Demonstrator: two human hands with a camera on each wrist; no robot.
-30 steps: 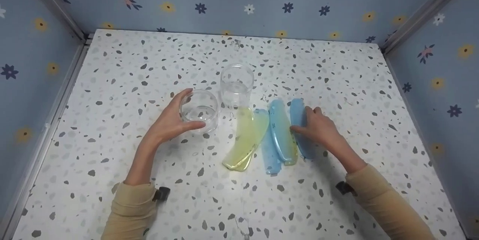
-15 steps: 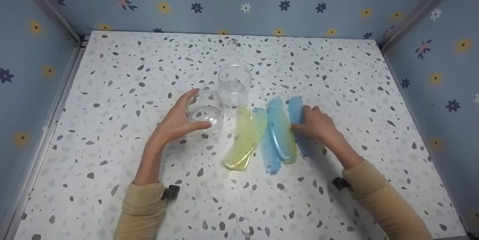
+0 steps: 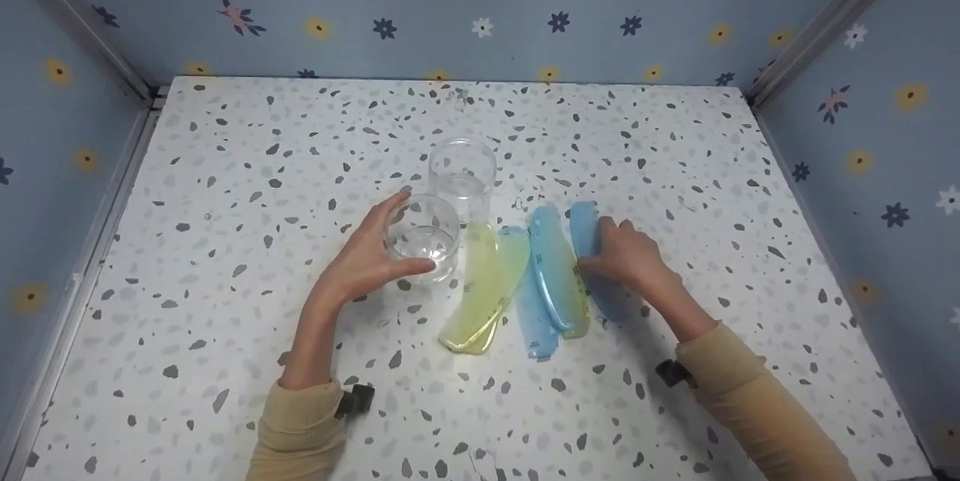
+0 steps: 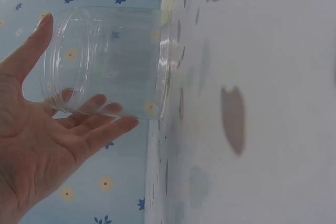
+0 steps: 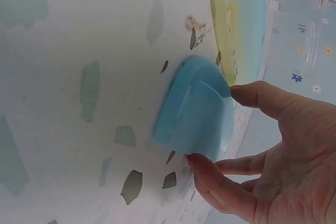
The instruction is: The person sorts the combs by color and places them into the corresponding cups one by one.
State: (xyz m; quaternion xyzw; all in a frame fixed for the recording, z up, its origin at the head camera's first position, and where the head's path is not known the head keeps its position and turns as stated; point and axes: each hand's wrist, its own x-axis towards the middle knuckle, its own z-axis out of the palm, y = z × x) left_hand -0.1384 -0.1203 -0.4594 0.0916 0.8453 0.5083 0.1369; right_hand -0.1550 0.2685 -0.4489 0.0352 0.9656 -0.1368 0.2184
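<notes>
My left hand [image 3: 367, 260] holds a clear jar [image 3: 424, 241], with the thumb on its near side and the fingers round the far side. In the left wrist view the jar stands upright on the table, its wall see-through. My right hand [image 3: 634, 252] grips a blue comb [image 3: 585, 226] at the right end of a row of combs; thumb and fingers sit on its two long sides. The right wrist view shows this blue comb [image 5: 197, 108] resting on the table. Left of it lie a blue-and-yellow comb [image 3: 551, 271], a blue comb [image 3: 536, 323] partly beneath it, and overlapping yellowish combs [image 3: 480, 286].
A second clear jar [image 3: 463, 173] stands behind the held one, close to the yellowish combs' far ends. The speckled white table [image 3: 225, 241] is bounded by flowered blue panels [image 3: 435, 8] at the back and on both sides.
My left hand has shifted the clear jar to the right, nearer the second jar and the combs. The right hand keeps its grip on the blue comb; the head view has shifted slightly.
</notes>
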